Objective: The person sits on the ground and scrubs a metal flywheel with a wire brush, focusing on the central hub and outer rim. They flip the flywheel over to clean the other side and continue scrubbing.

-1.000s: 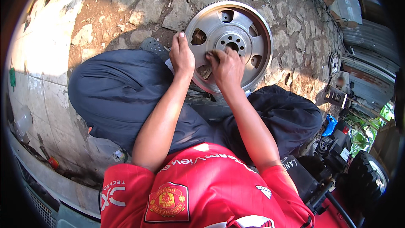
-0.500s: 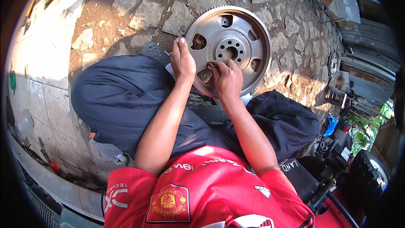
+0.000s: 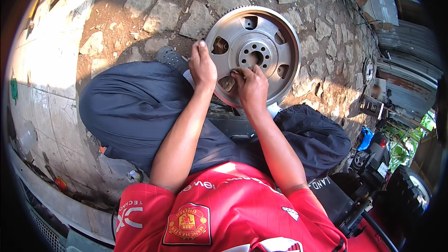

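Observation:
A large metal flywheel (image 3: 288, 42) with a toothed rim stands tilted between my legs, its face toward me. Several cut-out openings and a ring of bolt holes surround its centre bore. At its left rim, my left hand (image 3: 203, 67) grips the edge, thumb up, the other fingers partly hidden. My right hand (image 3: 252, 86) rests against the lower face, just below the hub. Its thumb and forefinger are pinched together near the lower left opening; whatever is between them is too small to make out.
Uneven paving stones (image 3: 198, 21) set in dirt lie beyond the flywheel. A pale tiled floor (image 3: 51, 79) runs along the left. On the right are corrugated metal sheets (image 3: 403, 46), a smaller round metal part (image 3: 368, 71) and a black-tyred wheel (image 3: 410, 191) of a red vehicle.
My right hand shifts very slightly on the flywheel's face, still pinched. My right knee moves in a little. The flywheel and my left hand stay nearly in place.

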`<state>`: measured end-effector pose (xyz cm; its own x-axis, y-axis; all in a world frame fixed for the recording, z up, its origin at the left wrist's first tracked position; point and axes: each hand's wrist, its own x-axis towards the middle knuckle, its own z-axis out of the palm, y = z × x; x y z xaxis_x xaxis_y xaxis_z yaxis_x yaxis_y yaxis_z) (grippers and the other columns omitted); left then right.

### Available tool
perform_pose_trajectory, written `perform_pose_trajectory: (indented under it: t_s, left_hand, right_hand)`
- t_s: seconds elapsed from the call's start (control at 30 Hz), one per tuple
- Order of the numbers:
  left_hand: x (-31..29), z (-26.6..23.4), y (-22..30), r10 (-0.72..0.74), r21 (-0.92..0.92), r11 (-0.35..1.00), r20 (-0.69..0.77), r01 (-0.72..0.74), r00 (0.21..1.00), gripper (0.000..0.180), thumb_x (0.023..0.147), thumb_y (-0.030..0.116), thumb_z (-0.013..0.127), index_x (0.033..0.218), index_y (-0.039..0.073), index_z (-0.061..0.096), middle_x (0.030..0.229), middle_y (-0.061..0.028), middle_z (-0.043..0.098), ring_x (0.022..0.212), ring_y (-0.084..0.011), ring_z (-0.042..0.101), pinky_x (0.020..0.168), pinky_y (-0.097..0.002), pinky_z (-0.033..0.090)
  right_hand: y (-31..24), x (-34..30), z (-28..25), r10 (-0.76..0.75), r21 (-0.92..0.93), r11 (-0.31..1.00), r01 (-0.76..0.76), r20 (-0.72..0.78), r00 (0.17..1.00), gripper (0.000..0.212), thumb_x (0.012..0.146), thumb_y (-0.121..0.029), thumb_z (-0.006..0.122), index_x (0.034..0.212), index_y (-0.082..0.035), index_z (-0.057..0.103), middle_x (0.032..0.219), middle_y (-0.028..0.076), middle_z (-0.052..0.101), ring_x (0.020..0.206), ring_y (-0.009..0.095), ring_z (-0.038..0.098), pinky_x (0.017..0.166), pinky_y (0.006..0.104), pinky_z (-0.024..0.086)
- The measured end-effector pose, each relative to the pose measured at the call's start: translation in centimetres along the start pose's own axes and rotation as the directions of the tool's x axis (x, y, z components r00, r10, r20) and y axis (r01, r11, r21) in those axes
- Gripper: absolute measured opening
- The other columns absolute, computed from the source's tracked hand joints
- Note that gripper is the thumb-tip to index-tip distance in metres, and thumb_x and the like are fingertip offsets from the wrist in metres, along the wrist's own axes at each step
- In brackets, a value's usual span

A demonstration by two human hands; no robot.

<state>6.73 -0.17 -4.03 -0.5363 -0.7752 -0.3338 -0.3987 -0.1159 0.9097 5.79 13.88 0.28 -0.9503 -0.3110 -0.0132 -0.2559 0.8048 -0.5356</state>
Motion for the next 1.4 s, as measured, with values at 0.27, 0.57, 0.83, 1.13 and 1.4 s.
perform_pose_trajectory:
  t_s: [0.27,0.57,0.83,1.13,1.4]
  left_hand:
    - [0.1,-0.3,0.2,0.009,-0.020,1.000,0.024,-0.008,1.000,0.050,0.114,0.042,0.042,0.128,0.000,0.065,0.117,-0.0250,0.072,0.110,-0.0396,0.068,0.097,-0.0462,0.050]
    - [0.4,0.0,-0.7,0.010,-0.037,0.999,0.015,-0.009,1.000,0.051,0.114,0.043,0.042,0.128,0.000,0.064,0.116,-0.0242,0.072,0.109,-0.0384,0.068,0.096,-0.0457,0.050]
    - [-0.1,-0.2,-0.1,0.004,-0.003,1.000,0.013,-0.004,1.000,0.051,0.114,0.043,0.042,0.128,0.000,0.064,0.117,-0.0254,0.072,0.110,-0.0422,0.068,0.096,-0.0471,0.050]
    - [-0.2,-0.3,0.6,0.007,0.016,1.000,0.012,-0.007,1.000,0.050,0.114,0.043,0.043,0.128,0.000,0.064,0.114,-0.0248,0.072,0.106,-0.0396,0.068,0.094,-0.0460,0.050]
    - [0.2,-0.1,-0.8,0.033,-0.059,0.998,0.012,-0.032,0.999,0.047,0.114,0.039,0.045,0.128,-0.001,0.064,0.112,-0.0238,0.072,0.105,-0.0387,0.068,0.095,-0.0458,0.050]
  right_hand:
    - [-1.2,3.1,0.6,-0.049,0.023,0.998,0.051,-0.088,0.995,0.019,0.086,-0.022,0.083,0.103,-0.013,0.084,0.086,0.013,0.065,0.078,0.036,0.068,0.072,0.0466,0.054]
    - [-2.2,3.3,0.6,0.051,-0.097,0.994,-0.059,-0.082,0.995,0.022,0.090,-0.036,0.079,0.104,-0.020,0.084,0.090,0.008,0.067,0.083,0.033,0.070,0.072,0.0469,0.054]
    - [-0.9,-0.4,-0.7,0.081,-0.145,0.986,-0.078,0.012,0.997,0.021,0.088,-0.037,0.080,0.100,-0.021,0.084,0.092,0.005,0.068,0.080,0.032,0.072,0.068,0.0467,0.055]
    - [-1.2,4.6,0.1,-0.083,0.004,0.997,0.083,-0.073,0.994,0.016,0.090,-0.024,0.077,0.101,-0.014,0.084,0.095,0.012,0.073,0.083,0.037,0.073,0.075,0.0481,0.058]
    - [0.1,0.9,-0.7,-0.074,0.003,0.997,0.074,0.045,0.996,0.019,0.086,-0.017,0.080,0.103,-0.009,0.084,0.089,0.016,0.075,0.082,0.037,0.074,0.078,0.0444,0.059]
